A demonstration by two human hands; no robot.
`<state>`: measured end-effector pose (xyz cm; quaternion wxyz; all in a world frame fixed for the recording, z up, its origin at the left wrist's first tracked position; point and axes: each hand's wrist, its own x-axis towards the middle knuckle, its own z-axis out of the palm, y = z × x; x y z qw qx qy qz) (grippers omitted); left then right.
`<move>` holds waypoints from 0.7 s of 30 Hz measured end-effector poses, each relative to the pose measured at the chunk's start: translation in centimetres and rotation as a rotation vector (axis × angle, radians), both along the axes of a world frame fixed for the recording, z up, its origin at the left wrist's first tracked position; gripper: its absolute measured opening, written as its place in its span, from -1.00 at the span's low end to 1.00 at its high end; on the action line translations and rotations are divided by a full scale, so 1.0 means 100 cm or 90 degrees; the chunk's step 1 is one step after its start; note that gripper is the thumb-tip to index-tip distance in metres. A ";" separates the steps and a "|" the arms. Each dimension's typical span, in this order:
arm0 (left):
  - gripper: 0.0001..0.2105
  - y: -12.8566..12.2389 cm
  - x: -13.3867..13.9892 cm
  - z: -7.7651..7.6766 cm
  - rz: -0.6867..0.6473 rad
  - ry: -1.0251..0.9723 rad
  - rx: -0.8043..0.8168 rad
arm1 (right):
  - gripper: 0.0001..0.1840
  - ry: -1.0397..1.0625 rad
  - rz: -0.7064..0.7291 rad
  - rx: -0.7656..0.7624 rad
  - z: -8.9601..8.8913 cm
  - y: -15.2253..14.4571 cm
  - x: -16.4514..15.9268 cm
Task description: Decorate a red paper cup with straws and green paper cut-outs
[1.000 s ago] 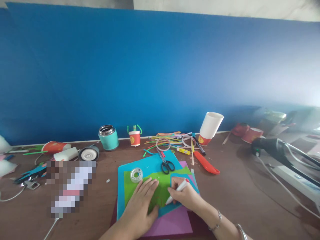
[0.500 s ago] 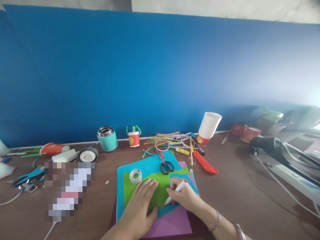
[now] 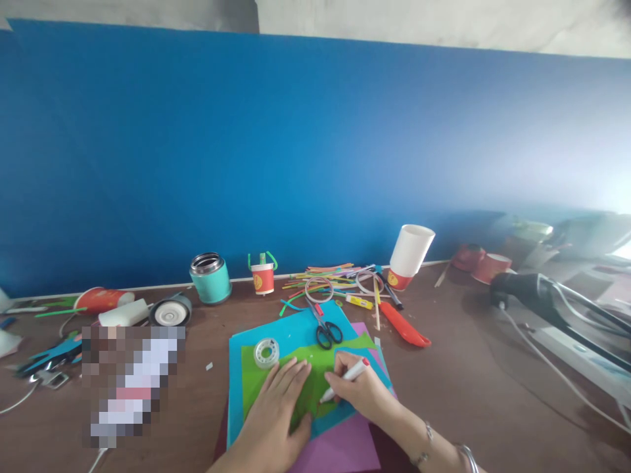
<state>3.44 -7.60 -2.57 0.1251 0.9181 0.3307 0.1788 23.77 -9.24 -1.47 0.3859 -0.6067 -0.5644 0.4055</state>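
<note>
My left hand [image 3: 279,410] lies flat on a sheet of green paper [image 3: 323,360], fingers stretched out. In my right hand [image 3: 362,391] is a white marker with a red end [image 3: 352,371], its tip down on the green sheet beside my left thumb. Under the green sheet are blue paper [image 3: 280,326] and purple paper [image 3: 342,443]. A roll of clear tape [image 3: 266,353] rests just beyond my left fingertips. Black-handled scissors [image 3: 328,334] lie on the blue paper above my right hand.
At the back stand a teal jar [image 3: 210,279], a small cup with green strips [image 3: 263,277] and stacked paper cups [image 3: 411,253]. Colourful sticks [image 3: 315,281], a glue stick [image 3: 359,301] and a red cutter [image 3: 404,325] lie before them. A black cabled object [image 3: 525,292] sits right.
The marker tip has shifted slightly left across the green paper with my right hand. My left hand stays pressed on the sheet. The whole view has tilted a little.
</note>
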 end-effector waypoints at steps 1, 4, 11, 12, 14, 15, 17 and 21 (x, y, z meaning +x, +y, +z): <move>-0.34 0.000 0.000 -0.001 -0.001 0.000 0.006 | -0.75 -0.001 -0.004 -0.002 0.000 0.000 0.000; -0.33 0.000 0.000 -0.001 -0.002 0.000 0.018 | -0.75 -0.005 -0.013 -0.001 0.001 0.001 -0.002; -0.37 -0.001 0.000 0.006 0.004 0.014 -0.008 | -0.74 -0.008 -0.026 0.017 0.005 0.001 -0.002; -0.38 -0.001 0.000 0.007 0.006 0.017 -0.015 | -0.74 -0.011 -0.027 0.024 0.005 0.001 -0.002; -0.40 -0.002 0.001 0.009 0.008 0.021 -0.028 | -0.74 -0.017 -0.030 0.032 0.003 0.002 -0.001; -0.40 -0.002 0.001 0.010 0.009 0.023 -0.033 | -0.74 -0.019 -0.031 0.034 0.002 0.003 -0.001; -0.41 -0.002 0.001 0.010 0.011 0.024 -0.038 | -0.74 -0.021 -0.034 0.032 0.001 0.004 -0.001; -0.40 -0.002 0.000 0.009 0.011 0.019 -0.030 | -0.74 -0.018 -0.039 0.026 0.001 0.004 -0.001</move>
